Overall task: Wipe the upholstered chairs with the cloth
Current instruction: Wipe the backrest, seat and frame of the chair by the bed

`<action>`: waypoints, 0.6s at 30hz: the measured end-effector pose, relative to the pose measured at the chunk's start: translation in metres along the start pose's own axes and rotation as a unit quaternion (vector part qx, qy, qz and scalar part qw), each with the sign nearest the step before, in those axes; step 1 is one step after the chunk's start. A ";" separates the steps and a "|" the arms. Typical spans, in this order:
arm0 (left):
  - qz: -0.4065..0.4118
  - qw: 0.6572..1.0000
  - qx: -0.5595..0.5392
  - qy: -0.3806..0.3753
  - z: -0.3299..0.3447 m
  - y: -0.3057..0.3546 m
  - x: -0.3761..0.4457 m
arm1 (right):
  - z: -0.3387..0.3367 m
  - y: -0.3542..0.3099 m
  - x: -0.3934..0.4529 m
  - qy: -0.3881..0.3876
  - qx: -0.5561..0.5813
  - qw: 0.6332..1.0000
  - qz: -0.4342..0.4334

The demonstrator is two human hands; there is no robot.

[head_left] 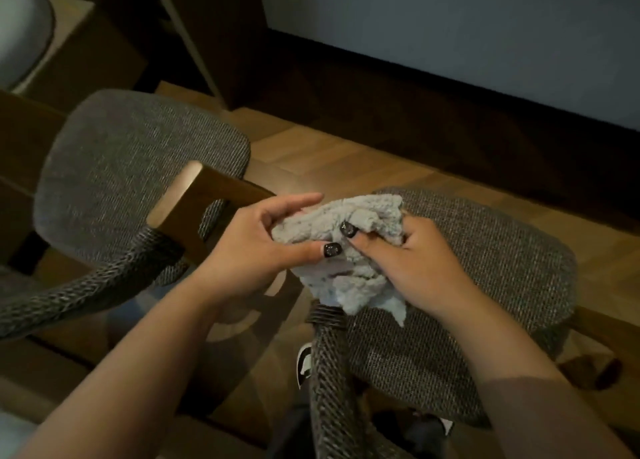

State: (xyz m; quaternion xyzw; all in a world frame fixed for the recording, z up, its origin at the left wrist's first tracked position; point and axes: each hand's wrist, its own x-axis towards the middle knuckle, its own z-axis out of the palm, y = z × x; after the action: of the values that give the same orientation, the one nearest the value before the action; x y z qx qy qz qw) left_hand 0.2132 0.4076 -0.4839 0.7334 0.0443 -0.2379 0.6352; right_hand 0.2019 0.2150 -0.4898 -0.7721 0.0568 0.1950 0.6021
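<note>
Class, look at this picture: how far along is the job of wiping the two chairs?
Done: nothing can be judged; neither seat shows marks of wiping. In hand: both the left hand and the right hand bunch the cloth above the right chair, not on it. Left: seemingly wiping that chair and the left chair.

Both bare forearms reaching in from the near edge, converging toward the middle. Left hand (256,247) turned palm inward, thumb laid along the near side and ending in a dark-painted nail, fingers stretched toward the right. Right hand (412,264) back-up, fingers curled toward the left, thumb tip with a dark nail just beside the left thumb. Both gripping one bunched cloth (346,250) between them. Right upper arm in a brownish sleeve (540,420) at the near right corner.
</note>
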 end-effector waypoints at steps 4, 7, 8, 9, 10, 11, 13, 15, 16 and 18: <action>0.034 0.984 0.053 0.168 -0.038 -0.024 0.005 | 0.038 0.015 0.020 0.212 -0.065 0.975 0.008; 0.066 0.970 0.033 0.231 -0.047 -0.053 0.009 | 0.065 0.046 0.023 0.259 -0.091 0.957 0.100; 0.062 0.975 0.014 0.213 -0.041 -0.066 0.012 | 0.075 0.057 0.023 0.242 -0.075 0.959 0.130; 0.052 0.982 -0.023 0.181 -0.032 -0.081 0.015 | 0.085 0.067 0.023 0.228 -0.059 0.960 0.148; 0.037 0.988 -0.063 0.139 -0.021 -0.098 0.018 | 0.094 0.078 0.024 0.229 -0.056 0.959 0.160; 0.023 0.991 -0.101 0.088 -0.008 -0.110 0.021 | 0.102 0.087 0.025 0.241 -0.060 0.955 0.164; -0.017 0.984 -0.178 0.007 0.020 -0.126 0.021 | 0.112 0.104 0.028 0.288 -0.065 0.942 0.158; -0.041 0.969 -0.244 -0.004 0.043 -0.128 0.023 | 0.116 0.117 0.030 0.309 -0.091 0.937 0.137; -0.042 0.965 -0.259 0.001 0.049 -0.128 0.028 | 0.116 0.120 0.031 0.313 -0.103 0.936 0.125; -0.034 0.962 -0.270 -0.005 0.056 -0.130 0.046 | 0.116 0.116 0.032 0.334 -0.097 0.932 0.107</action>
State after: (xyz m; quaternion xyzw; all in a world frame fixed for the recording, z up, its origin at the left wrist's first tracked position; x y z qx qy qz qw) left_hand 0.1897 0.3684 -0.6253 0.5318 0.1286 -0.2428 0.8011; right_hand 0.1667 0.2994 -0.6296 -0.8367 0.3174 -0.0065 0.4463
